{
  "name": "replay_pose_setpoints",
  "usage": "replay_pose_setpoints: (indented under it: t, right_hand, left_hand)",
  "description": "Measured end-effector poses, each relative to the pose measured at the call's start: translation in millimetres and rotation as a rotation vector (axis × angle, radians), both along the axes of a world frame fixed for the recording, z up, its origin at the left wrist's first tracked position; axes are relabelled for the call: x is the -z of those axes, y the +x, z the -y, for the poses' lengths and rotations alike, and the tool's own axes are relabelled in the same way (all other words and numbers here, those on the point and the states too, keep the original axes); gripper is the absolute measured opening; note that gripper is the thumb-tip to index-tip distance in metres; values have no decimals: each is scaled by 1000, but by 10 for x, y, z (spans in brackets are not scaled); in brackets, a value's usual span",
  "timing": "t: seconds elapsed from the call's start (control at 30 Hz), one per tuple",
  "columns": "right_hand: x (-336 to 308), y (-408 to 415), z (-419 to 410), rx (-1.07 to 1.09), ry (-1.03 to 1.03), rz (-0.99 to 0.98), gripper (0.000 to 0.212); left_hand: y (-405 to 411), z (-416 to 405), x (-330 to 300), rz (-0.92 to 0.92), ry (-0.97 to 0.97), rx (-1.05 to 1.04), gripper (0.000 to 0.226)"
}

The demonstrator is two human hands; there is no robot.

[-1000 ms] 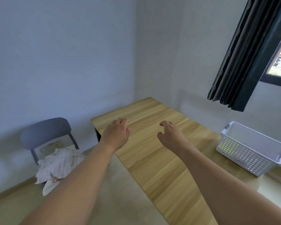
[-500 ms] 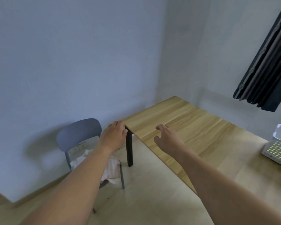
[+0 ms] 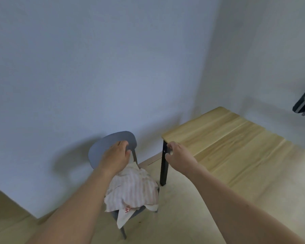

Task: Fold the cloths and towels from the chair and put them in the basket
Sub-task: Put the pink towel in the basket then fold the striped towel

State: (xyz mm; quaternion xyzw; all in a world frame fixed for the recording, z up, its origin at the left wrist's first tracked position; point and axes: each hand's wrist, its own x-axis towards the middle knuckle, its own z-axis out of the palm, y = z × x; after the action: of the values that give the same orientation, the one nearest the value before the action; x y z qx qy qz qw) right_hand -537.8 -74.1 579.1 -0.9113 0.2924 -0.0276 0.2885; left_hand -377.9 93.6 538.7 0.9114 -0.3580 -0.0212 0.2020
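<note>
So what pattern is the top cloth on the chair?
Faint pink and white stripes on the top cloth, shown in the head view.

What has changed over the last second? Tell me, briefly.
The view has swung left from the table toward the chair; the basket has left the frame. Both arms followed: the left hand now hangs over the cloths, the right hand beside the table leg. Both hands still hold nothing; the cloths stay heaped.

Head view, forward and downward

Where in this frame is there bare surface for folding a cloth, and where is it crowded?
The wooden table top shows bare from its near-left corner rightward. The chair seat is crowded: the cloths heap covers it and overhangs the front.
</note>
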Motion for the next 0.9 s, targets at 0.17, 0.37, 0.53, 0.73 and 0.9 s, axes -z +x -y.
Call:
replay_pose_setpoints:
  t: [0.17, 0.37, 0.53, 0.73, 0.9]
  right_hand:
    - [148, 697, -190, 54, 31, -39, 48]
    - [306, 1182, -52, 93, 88, -98, 46]
    - [745, 1668, 227, 143, 173, -115, 46]
    - [2096, 2466, 551, 287, 275, -244, 46]
    - [3713, 3098, 804, 373, 347, -292, 45]
  left_hand:
    - [891, -292, 195, -74, 60, -35, 31]
    - [1427, -112, 303, -127, 93, 18, 23]
    - [1793, 136, 592, -206, 101, 52, 18]
    - [2536, 615, 1843, -384, 166, 122, 18]
    - [3082, 1034, 3545, -434, 237, 160, 18]
